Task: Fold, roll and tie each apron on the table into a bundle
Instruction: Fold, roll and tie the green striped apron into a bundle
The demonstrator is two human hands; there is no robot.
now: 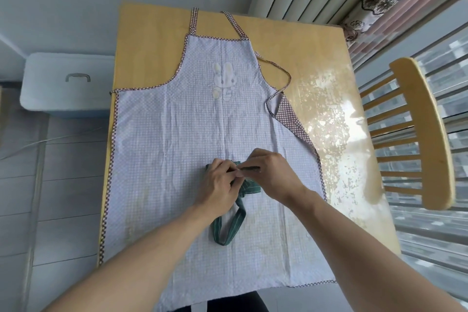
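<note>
1. Green striped cloth first: a small rolled bundle [247, 189] sits low on the lilac apron, mostly hidden under both hands, with its strap loop [229, 225] trailing toward the person.
2. Left hand [219, 185] is curled over the bundle's left end, fingers gripping the cloth.
3. Right hand [271, 172] is curled too, fingers pinching a dark strap [250, 168] across the top of the roll; looks like the tie is being made right now.
4. So the green one reads as folded and rolled, with the knot not yet finished.
5. Underneath, the lilac apron [192, 119] lies flat and spread out on the bench [152, 33], rabbit patch [224, 81] up, neck and waist straps loose. Nothing done on it; fold, roll and tie all remain.
6. Around: a wooden chair [425, 132] to the right, a grey box [65, 83] to the left on the floor.
</note>
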